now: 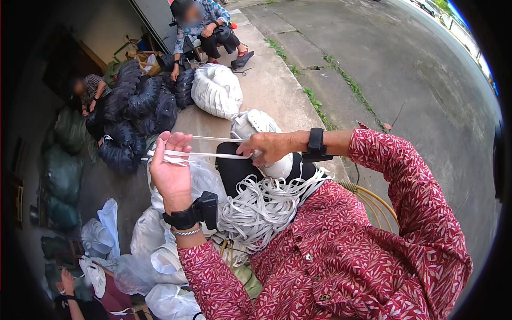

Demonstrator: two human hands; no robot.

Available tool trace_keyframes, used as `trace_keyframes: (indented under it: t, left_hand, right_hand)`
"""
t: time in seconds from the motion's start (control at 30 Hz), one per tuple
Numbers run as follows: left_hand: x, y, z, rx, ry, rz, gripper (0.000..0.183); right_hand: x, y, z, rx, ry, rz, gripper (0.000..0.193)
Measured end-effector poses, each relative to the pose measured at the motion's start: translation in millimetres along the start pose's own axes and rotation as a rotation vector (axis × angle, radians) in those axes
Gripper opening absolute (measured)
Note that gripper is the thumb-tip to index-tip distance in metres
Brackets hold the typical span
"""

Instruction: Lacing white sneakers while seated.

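White shoelaces [217, 155] are stretched between my two hands above my lap. My left hand [173, 170] is palm up at the left, its fingers bent, with lace strands running across the thumb and fingers and loose ends hanging beyond it. My right hand [272, 146] is closed on the other end of the strands, knuckles up. Just under it, a white shoe upper with eyelet holes [258, 121] rests by my dark-clothed knee. A tangled heap of white laces [261, 210] covers my lap.
Bundled black shoe uppers [128, 114] and a curved white bundle [216, 90] lie ahead. Two people [200, 32] sit beyond them; another person's hand [68, 281] shows lower left. White plastic bags [170, 301] sit left of me. Yellow hoops [378, 202] are at my right.
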State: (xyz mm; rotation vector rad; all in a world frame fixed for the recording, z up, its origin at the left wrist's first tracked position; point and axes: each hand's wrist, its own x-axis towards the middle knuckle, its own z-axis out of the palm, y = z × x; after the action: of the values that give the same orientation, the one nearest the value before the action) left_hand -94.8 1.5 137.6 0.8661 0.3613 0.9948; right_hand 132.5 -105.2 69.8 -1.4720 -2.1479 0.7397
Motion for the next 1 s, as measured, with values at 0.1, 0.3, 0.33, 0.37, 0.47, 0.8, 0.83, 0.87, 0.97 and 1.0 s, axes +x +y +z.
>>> trace_keyframes:
  t: [0.1,0.3,0.33,0.37,0.47,0.8,0.83,0.87,0.97,1.0]
  left_hand:
    - [1.4,9.5,-16.6,0.016,0.067,0.035,0.026]
    - [-13.8,11.4,-114.6,-0.207,0.353,-0.191,0.021]
    - [-18.8,4.5,-133.7,-0.212,0.51,-0.233,0.018]
    - [-25.0,-0.5,-151.0,-0.244,0.506,-0.259,0.012]
    - [-36.8,-11.7,-195.0,-0.397,0.66,-0.257,0.012]
    - [-110.4,6.3,-323.2,-0.351,0.793,-0.188,0.012]
    - [-116.1,10.0,-328.6,-0.252,0.811,-0.23,0.012]
    - [-121.1,13.4,-333.1,-0.251,0.725,-0.224,0.012]
    - [-139.9,27.7,-349.6,-0.084,1.165,-0.215,0.011]
    - [-148.1,33.4,-359.3,-0.184,1.204,-0.117,0.01]
  right_hand:
    - [9.0,-12.5,-19.9,0.325,-0.04,-0.03,0.03]
    - [-13.0,33.3,-140.2,1.351,0.601,0.042,0.011]
    - [-26.1,45.7,-154.6,1.383,0.747,0.135,0.01]
    - [-39.5,57.1,-165.8,1.462,0.829,0.205,0.009]
    - [-75.2,85.7,-189.5,1.504,1.124,0.451,0.012]
    - [-183.9,134.6,-240.9,1.36,1.581,0.466,0.017]
    - [-197.4,137.8,-246.8,1.337,1.618,0.467,0.017]
    - [-211.1,141.3,-253.2,1.297,1.666,0.462,0.016]
    - [-258.9,155.0,-264.2,1.233,1.72,0.47,0.015]
    - [-276.4,159.9,-268.7,1.208,1.775,0.468,0.015]
